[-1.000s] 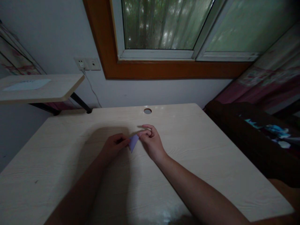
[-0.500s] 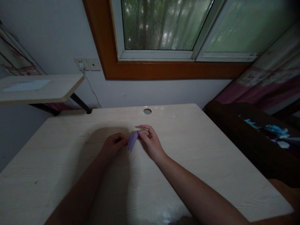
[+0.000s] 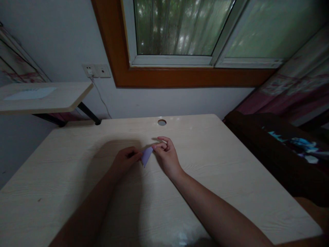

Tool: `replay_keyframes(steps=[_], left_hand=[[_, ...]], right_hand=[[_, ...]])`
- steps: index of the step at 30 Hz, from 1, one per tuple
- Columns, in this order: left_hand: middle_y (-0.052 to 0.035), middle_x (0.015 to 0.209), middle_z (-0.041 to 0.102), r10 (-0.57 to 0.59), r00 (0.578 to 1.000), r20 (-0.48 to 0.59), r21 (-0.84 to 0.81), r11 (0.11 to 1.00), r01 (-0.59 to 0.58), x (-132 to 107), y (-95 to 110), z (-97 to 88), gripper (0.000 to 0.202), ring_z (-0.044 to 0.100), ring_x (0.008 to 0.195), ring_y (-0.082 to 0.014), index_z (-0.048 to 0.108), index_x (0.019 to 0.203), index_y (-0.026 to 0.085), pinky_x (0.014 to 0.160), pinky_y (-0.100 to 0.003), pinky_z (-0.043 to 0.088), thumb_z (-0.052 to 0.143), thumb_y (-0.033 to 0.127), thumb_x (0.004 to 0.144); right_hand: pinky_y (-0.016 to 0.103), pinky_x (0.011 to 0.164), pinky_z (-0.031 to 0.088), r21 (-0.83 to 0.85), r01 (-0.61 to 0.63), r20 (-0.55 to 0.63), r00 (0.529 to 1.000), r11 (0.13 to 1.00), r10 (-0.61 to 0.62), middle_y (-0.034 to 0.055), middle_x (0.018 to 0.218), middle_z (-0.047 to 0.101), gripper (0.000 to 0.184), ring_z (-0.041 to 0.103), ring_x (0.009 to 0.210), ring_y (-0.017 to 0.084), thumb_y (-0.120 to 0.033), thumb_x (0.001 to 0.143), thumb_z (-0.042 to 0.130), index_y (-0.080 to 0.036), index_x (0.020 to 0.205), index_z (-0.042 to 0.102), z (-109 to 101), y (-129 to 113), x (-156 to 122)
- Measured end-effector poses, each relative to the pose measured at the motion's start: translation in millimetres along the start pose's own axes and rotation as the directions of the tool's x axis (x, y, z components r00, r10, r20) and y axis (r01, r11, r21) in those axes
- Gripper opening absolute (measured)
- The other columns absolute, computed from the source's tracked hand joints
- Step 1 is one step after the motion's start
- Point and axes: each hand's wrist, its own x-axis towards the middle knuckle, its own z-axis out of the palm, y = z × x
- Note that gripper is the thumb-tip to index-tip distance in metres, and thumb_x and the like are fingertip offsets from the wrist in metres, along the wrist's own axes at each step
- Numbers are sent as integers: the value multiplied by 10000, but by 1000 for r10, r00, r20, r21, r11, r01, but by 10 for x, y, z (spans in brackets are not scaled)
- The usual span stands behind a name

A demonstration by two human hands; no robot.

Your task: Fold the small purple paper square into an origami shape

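Observation:
A small folded piece of purple paper [image 3: 147, 156] is held between my two hands just over the desk, one pointed corner hanging down toward me. My left hand [image 3: 126, 159] pinches its left edge between thumb and fingers. At the upper right corner, my right hand [image 3: 166, 154] grips the paper with thumb and index finger, the other fingers loosely curled. The fingertips hide parts of the paper's edges.
The pale wooden desk [image 3: 200, 164] has a round cable hole [image 3: 162, 122] near its back edge. A raised shelf [image 3: 64, 99] on black legs stands at the left, bearing a white sheet [image 3: 31, 93]. A cable [image 3: 101, 99] runs down from the wall socket [image 3: 89, 71].
My right hand has shifted slightly to the right with its corner of the purple paper. The paper shows a wider, more four-sided outline now. My left hand has barely moved.

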Motion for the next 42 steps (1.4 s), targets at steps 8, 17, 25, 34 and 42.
replay_keyframes(steps=[8,17,25,34,42], left_hand=[[2,662,660,13,999,-31,6,1000,-13,8,39,2,244,579,635,-140,679,705,169,605,-230,430,693,394,797],[12,646,625,1,994,-108,46,999,4,18,-44,-17,269,546,627,-133,663,704,168,603,-227,404,671,415,809],[14,652,631,-11,995,-99,5,1000,12,28,-57,-12,262,544,631,-128,668,709,167,608,-224,398,683,410,804],[13,639,617,-12,988,-151,-17,1000,10,31,-58,-16,253,539,625,-130,668,715,162,599,-228,398,688,402,793],[3,661,645,-2,963,-270,-13,1000,-2,41,-2,-29,236,558,628,-132,659,710,168,607,-229,428,675,389,790]], right_hand=[[263,661,452,-194,-1,265,963,981,54,-58,733,647,527,587,659,123,-260,734,798,-287,1198,550,30,48,-83],[289,744,484,-89,32,56,998,996,-27,-49,738,697,467,637,691,135,-248,732,791,-256,1110,517,8,54,-22],[277,742,484,-170,25,192,981,985,8,-51,762,671,529,637,708,129,-293,757,778,-267,1207,501,14,83,-38],[295,744,501,-381,68,312,948,922,59,-59,765,673,630,664,724,150,-252,699,808,-281,1236,478,-37,176,-39],[339,800,508,-363,66,339,939,930,66,-51,749,703,608,686,743,169,-243,711,797,-276,1225,475,-25,131,-54]])
